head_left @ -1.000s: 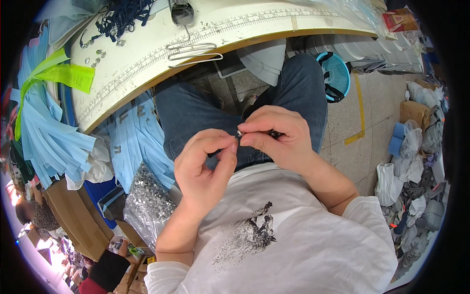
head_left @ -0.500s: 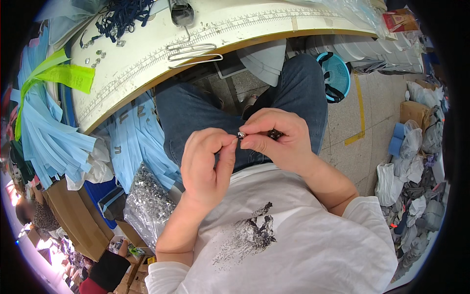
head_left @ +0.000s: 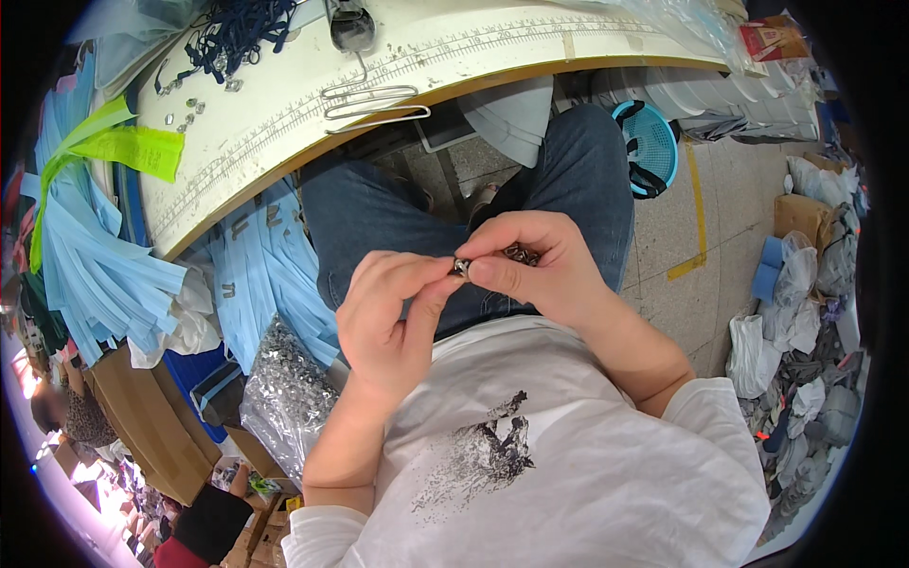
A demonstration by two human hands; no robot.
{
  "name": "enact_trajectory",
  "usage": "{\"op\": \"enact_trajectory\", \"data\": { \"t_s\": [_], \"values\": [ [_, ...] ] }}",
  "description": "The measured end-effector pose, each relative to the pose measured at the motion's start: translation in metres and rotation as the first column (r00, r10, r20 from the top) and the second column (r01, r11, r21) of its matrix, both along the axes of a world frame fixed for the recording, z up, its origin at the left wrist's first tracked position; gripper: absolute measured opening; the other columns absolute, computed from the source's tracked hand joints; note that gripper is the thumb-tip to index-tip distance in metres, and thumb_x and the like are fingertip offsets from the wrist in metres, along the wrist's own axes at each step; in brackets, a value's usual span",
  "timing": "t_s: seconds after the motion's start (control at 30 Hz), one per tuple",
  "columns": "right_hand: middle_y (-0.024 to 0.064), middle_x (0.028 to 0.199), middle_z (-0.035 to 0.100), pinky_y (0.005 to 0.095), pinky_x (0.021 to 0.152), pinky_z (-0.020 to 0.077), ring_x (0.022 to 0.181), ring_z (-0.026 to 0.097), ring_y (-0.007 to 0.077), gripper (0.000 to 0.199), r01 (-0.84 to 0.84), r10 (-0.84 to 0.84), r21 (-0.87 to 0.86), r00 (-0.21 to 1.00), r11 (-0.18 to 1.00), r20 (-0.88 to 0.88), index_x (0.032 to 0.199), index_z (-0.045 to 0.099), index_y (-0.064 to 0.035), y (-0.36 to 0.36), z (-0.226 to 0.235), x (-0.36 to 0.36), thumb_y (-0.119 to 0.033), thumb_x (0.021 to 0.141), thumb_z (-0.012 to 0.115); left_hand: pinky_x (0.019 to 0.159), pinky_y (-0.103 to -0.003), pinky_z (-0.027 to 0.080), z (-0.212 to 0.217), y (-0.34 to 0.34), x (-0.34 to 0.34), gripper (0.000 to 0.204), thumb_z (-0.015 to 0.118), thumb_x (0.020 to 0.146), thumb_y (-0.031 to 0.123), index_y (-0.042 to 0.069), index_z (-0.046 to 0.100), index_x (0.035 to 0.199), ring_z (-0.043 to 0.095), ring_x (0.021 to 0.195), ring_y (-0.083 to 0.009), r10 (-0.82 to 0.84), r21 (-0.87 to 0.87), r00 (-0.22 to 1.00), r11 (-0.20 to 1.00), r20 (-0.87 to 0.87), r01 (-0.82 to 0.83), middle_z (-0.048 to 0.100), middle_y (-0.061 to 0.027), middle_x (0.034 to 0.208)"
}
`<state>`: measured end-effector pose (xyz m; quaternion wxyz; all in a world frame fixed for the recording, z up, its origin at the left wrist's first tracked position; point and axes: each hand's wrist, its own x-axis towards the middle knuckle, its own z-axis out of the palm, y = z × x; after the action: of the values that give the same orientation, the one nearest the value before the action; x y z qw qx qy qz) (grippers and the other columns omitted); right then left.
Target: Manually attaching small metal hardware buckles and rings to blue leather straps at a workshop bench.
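Observation:
My left hand [head_left: 393, 317] and my right hand [head_left: 535, 265] meet above my lap, fingertips pinched together on a small silver metal clip [head_left: 462, 268]. Inside my right palm sit several more small metal pieces [head_left: 521, 254], half hidden by curled fingers. Both hands hover over my blue jeans [head_left: 379, 213], just in front of my white printed shirt.
A white worktable [head_left: 284, 104] with a ruler strip curves along the top, carrying a wire clip holder [head_left: 369, 99], dark blue cords [head_left: 232, 38] and loose metal bits. Blue straps [head_left: 85, 265] hang left, a clear bag of metal parts [head_left: 289, 398] below. A teal basket [head_left: 653, 142] and bags lie right.
The two hands stay pinched together on the small piece; fingers shift only slightly, with my left thumb pressing closer.

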<state>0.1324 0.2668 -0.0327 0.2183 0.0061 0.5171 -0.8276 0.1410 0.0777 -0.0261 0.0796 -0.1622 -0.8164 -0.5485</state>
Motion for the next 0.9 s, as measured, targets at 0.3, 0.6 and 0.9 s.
{"op": "enact_trajectory", "data": {
  "t_s": [0.3,0.6,0.9],
  "values": [
    [-0.0011,0.085,0.066,0.015,0.05,0.0372,0.062,0.05,-0.0004,0.013,-0.082,0.081,0.005,0.99,0.997,0.112,0.098,0.068,-0.002,0.003,0.001,-0.003,-0.013,0.092,0.066,0.062,-0.03,0.046,0.0,0.001,-0.006,0.032,0.08,0.065,-0.002,0.0,0.068,0.094,0.059,0.071,-0.0236,-0.036,-0.075,0.997,0.997,-0.071,0.031,0.065,-0.0094,0.087],
    [0.0,0.082,0.062,0.0153,0.043,0.0297,0.051,0.04,-0.0003,0.012,0.023,-0.024,0.014,0.996,1.0,0.09,0.1,0.058,-0.002,-0.004,0.0,-0.004,-0.013,0.096,0.059,0.064,-0.029,0.048,-0.01,0.004,-0.002,0.028,0.076,0.066,-0.009,0.0,0.063,0.089,0.064,0.075,-0.0231,0.018,0.049,0.985,0.999,-0.169,-0.01,0.067,-0.012,0.089],
    [-0.002,0.091,0.059,0.0149,0.058,0.0427,0.071,0.053,0.0002,0.016,0.1,-0.1,0.01,0.995,0.995,0.005,0.107,0.057,-0.0039,-0.004,0.002,-0.001,-0.004,0.092,0.062,0.066,-0.025,0.049,-0.001,-0.002,0.0,0.03,0.075,0.067,-0.013,-0.002,0.065,0.094,0.061,0.075,-0.0153,-0.073,0.282,0.976,0.959,0.206,0.013,0.067,-0.0108,0.089]
  ]
}}
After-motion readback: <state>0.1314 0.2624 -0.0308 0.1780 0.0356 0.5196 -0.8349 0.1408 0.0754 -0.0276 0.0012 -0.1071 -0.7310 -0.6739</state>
